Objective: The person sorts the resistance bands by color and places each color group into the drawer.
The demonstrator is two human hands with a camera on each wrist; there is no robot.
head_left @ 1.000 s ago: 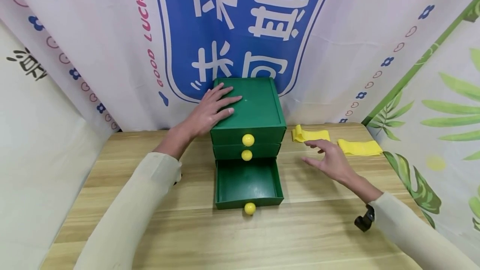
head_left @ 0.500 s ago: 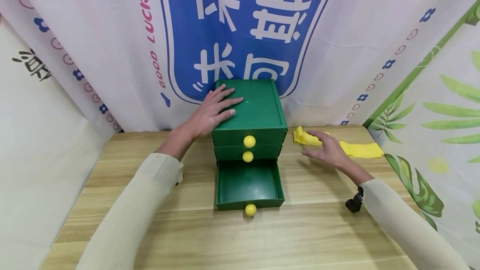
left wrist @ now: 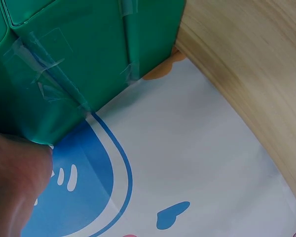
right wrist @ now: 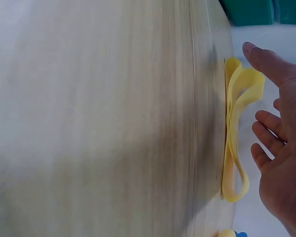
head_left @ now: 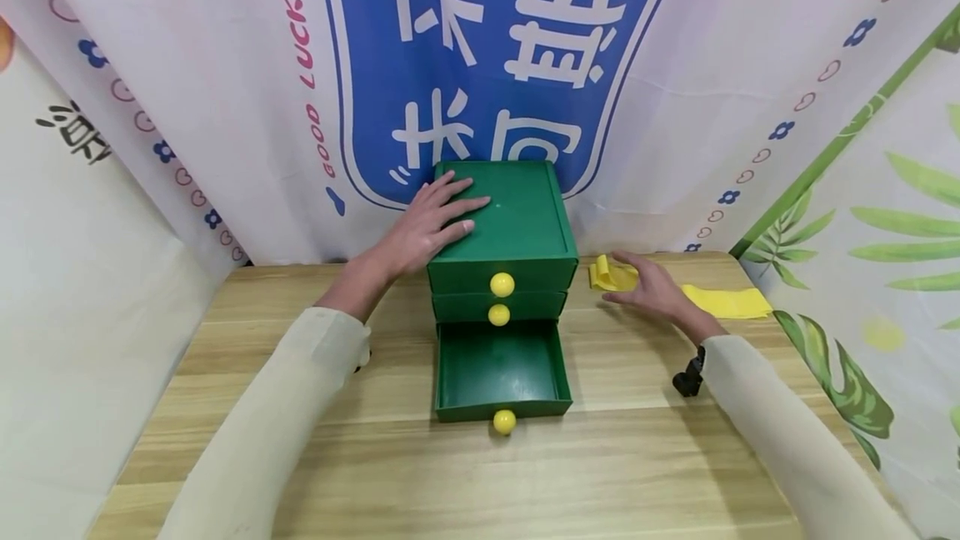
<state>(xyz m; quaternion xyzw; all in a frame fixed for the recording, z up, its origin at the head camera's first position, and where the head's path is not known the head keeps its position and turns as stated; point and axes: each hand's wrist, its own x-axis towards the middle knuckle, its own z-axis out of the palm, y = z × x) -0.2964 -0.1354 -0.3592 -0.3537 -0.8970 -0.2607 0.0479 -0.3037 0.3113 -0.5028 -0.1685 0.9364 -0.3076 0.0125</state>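
Note:
A green drawer box [head_left: 517, 215] with yellow ball knobs stands at the back of the table. Its bottom drawer [head_left: 502, 369] is pulled out and holds nothing; the upper drawers are closed. My left hand [head_left: 427, 227] rests spread on the left part of the box top; in the left wrist view only part of this hand shows beside the box's taped side [left wrist: 89, 54]. My right hand [head_left: 652, 286] hovers at a folded yellow band [head_left: 611, 275], thumb and fingers apart. In the right wrist view the yellow band [right wrist: 232, 128] stands on the table, apart from the fingers.
A second yellow band [head_left: 727, 302] lies farther right, partly behind the right hand. A printed curtain [head_left: 660, 107] hangs just behind the box, and more printed cloth borders both sides of the wooden table [head_left: 450, 482].
My right hand has moved left and slightly back, over the nearer yellow band. The left hand stays on the box top. The head view has shifted slightly.

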